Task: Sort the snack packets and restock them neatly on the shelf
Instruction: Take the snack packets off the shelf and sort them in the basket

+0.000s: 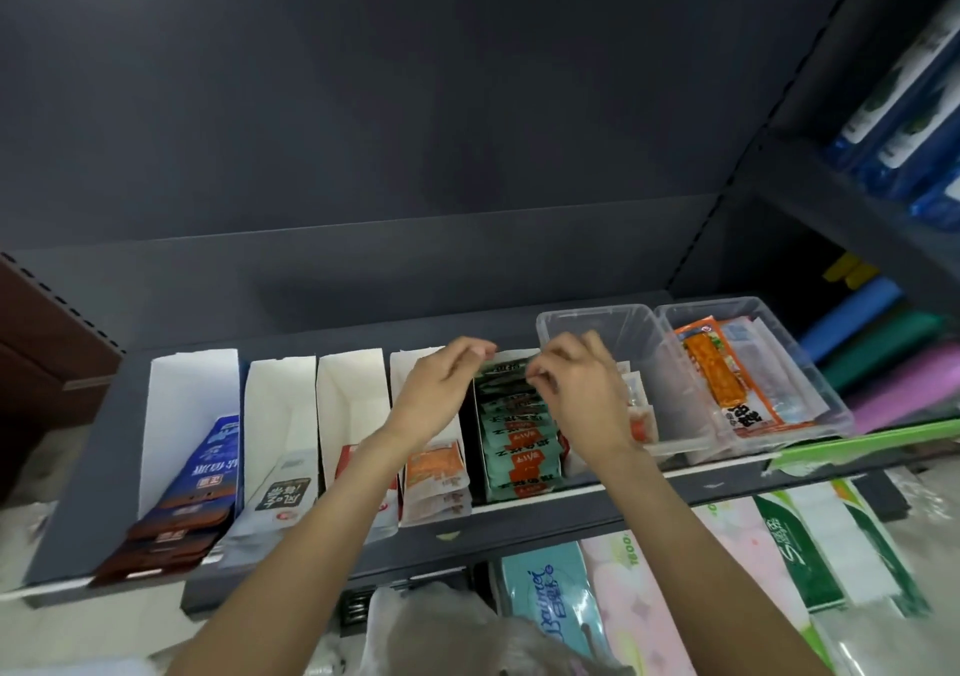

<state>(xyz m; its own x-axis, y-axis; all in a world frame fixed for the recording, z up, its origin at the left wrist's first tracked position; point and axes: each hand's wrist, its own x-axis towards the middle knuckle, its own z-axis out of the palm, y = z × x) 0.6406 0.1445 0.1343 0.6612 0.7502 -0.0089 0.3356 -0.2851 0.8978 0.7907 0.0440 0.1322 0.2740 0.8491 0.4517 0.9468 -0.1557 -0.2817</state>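
Observation:
On the dark grey shelf (519, 524) several white cardboard display boxes stand side by side. One box holds a row of green snack packets (519, 446) with orange labels. My left hand (441, 394) and my right hand (576, 394) both reach to the back of that row and pinch the rearmost green packet (506, 368) by its two upper corners. Boxes to the left hold orange packets (435, 470), red-and-white packets (347, 462), grey packets (283, 498) and blue-and-brown packets (202, 472).
Two clear plastic bins (582, 322) stand at the right of the shelf; the far one holds orange sausage packs (717, 374). Tissue packs (550, 597) lie on the level below. A translucent plastic bag (441, 628) sits under my arms. Blue packages (914, 103) fill the side shelf.

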